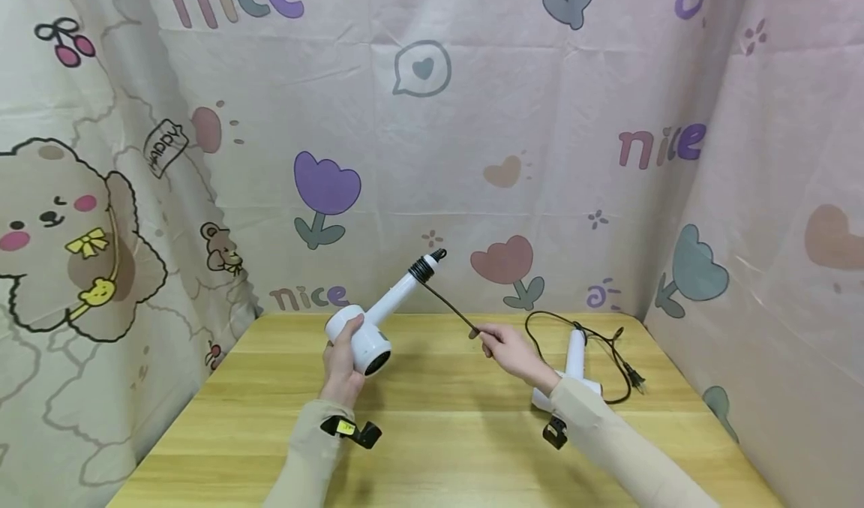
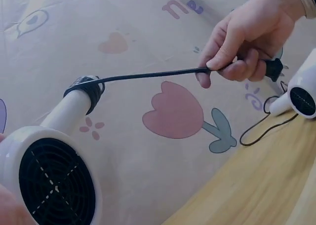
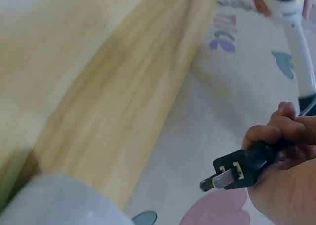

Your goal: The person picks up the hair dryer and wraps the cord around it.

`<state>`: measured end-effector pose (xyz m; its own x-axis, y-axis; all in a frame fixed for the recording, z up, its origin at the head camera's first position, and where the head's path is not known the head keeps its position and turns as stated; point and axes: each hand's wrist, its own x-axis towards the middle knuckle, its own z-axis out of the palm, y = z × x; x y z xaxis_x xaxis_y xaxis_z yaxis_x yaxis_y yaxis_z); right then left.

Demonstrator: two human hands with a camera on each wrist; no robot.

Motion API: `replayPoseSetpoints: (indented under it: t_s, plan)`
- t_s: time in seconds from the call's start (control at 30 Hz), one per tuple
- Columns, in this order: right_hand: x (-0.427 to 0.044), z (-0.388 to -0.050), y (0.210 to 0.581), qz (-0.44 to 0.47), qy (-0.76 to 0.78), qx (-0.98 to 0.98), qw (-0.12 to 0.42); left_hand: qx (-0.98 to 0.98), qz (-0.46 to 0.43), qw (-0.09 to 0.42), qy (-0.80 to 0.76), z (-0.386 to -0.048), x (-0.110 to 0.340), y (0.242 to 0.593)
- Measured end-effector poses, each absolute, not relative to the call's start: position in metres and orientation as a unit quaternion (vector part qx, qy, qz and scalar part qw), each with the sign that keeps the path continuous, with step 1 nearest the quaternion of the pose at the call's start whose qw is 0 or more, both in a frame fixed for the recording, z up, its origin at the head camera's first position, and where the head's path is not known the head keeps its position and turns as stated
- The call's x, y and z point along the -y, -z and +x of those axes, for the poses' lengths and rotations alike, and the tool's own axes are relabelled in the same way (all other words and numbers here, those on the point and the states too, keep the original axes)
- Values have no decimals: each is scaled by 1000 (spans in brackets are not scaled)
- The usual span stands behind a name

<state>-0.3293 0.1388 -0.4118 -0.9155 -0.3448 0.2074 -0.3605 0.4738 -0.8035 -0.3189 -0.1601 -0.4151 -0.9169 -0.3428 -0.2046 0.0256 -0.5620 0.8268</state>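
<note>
A white hair dryer (image 1: 393, 299) is held up above the table, its handle tilted up to the right. My left hand (image 1: 342, 365) grips it round the barrel. Black cord (image 2: 148, 76) lies wound in several turns about the handle's end, and a taut length runs from there to my right hand (image 1: 511, 353). Thumb and fingers of that hand pinch the cord. The two-prong plug (image 3: 249, 166) pokes out from the back of the same fist, clearest in the right wrist view. A dark grille (image 2: 57, 183) covers one end of the dryer's barrel.
A second white hair dryer (image 1: 575, 354) lies on the wooden table (image 1: 432, 448) at the right, partly behind the right forearm. Its black cord (image 1: 529, 328) loops loosely around it, with the plug (image 1: 636, 378) at the far right. A printed curtain (image 1: 432, 155) hangs behind.
</note>
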Motion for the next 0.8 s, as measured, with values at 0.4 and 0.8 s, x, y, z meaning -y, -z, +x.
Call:
replayPoseSetpoints:
  t_s: [0.4,0.8]
  plan:
    - [-165,-355,431,176,-464,860,-121,420,115,-20,900,-318,172,418]
    - [-183,-374,427,59,-370,927,-3,552,39,-136,822,-304,168,420]
